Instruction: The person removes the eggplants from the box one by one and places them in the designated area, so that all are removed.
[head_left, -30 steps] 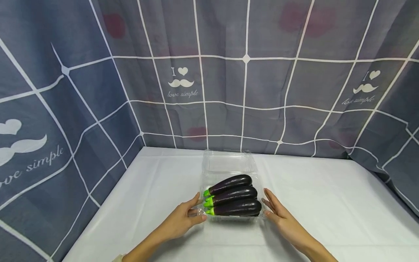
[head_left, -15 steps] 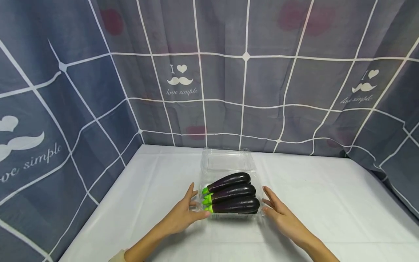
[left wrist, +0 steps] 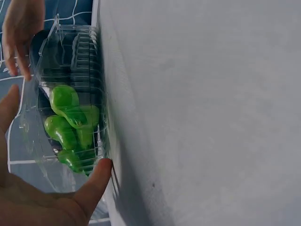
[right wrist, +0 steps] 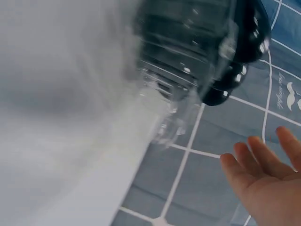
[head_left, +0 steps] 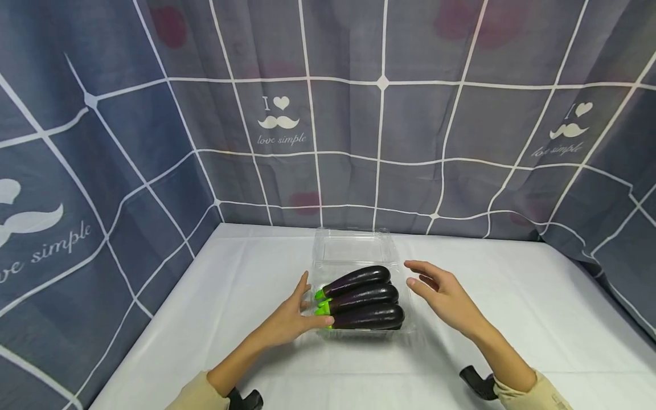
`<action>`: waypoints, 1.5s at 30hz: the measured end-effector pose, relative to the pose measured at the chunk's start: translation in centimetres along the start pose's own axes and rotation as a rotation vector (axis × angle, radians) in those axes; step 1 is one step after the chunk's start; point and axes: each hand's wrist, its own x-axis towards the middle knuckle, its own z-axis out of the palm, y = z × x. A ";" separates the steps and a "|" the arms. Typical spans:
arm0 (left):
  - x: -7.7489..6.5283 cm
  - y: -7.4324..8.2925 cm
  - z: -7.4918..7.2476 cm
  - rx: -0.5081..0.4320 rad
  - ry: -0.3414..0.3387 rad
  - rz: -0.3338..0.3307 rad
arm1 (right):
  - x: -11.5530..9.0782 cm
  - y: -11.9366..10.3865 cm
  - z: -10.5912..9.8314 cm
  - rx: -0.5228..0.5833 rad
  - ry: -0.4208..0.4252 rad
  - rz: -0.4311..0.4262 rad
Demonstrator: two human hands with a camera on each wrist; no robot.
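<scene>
A clear plastic clamshell box [head_left: 353, 247] stands on the white table with its lid folded back. Several glossy dark eggplants [head_left: 369, 317] with green stem ends fill it, three of them lying across the top. My left hand [head_left: 287, 322] is spread at the box's left side, its thumb over the front corner near the stems. In the left wrist view, the green stem ends [left wrist: 64, 99] show through the ribbed box wall. My right hand [head_left: 446, 299] is off the box's right side, raised near the back, fingers loosely extended and holding nothing.
White cloth covers the table [head_left: 512, 319]. A grey checked curtain [head_left: 348, 125] with white lines hangs along the back and both sides. Black curved pieces show beside the two sleeves, the right one [head_left: 479, 382] plainly.
My right hand has left the box's right side and moved up and back. My left hand stays at the left side, its thumb slid slightly inward over the front corner.
</scene>
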 end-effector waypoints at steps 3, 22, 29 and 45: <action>0.4 0.0 -0.2 -0.001 -0.057 0.042 | 2.0 -0.7 0.0 -0.025 -0.035 -0.085; 0.9 0.6 -0.4 -0.019 -0.114 0.013 | 8.3 -2.0 2.5 -0.112 -0.325 -0.147; 0.6 0.2 -0.1 -0.063 -0.121 0.024 | 8.3 -1.1 3.5 -0.101 -0.391 -0.121; 0.7 0.0 -0.1 -0.054 -0.107 0.012 | 8.4 1.0 4.7 -0.178 -0.328 -0.151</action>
